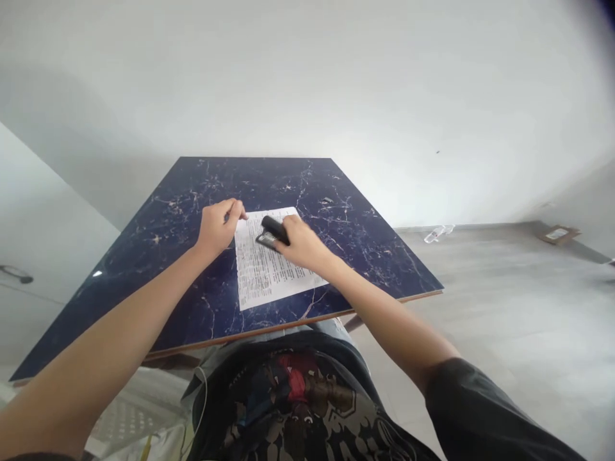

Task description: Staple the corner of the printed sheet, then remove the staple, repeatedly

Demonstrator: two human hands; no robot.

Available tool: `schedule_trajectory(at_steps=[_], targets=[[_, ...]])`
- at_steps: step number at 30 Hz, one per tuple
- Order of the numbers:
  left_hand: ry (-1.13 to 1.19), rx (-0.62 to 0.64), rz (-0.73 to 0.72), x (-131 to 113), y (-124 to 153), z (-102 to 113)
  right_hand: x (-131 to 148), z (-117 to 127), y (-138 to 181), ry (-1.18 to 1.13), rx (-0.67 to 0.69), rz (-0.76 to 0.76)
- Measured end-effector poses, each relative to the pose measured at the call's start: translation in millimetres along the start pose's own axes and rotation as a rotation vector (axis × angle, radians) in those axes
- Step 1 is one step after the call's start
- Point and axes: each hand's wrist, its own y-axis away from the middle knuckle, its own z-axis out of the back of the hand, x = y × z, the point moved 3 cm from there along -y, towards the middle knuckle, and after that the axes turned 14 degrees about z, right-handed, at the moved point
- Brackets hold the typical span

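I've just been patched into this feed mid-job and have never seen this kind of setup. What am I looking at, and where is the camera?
There is no machine here: a person works with two bare hands. The one picture comes from a camera worn on the person's head, looking forward and down, so the arms reach in from the bottom. On the dark blue marbled table lies a printed sheet of paper. The left hand presses on the sheet's far left corner. The right hand grips a black stapler over the top of the sheet. Beyond the table, a small clear bottle lies on the floor by the wall.
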Motion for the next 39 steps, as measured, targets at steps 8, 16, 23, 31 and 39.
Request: schedule_trajectory(at_steps=[8,16,23,31,39], targets=[[0.023,0.07,0.1,15,-3,-6,-20,1,20,0.066,0.185,-0.099],[0.043,0.091,0.116,24,-13,-8,-116,74,87,0.024,0.099,-0.326],[0.041,-0.081,0.261,59,-31,17,-173,61,-4,0.169,0.041,-0.286],[0.16,-0.247,0.641,136,-42,80,-162,-12,-58,0.196,0.246,-0.319],[0.251,-0.565,0.838,173,-34,108,-57,-90,-155,0.138,0.331,-0.154]])
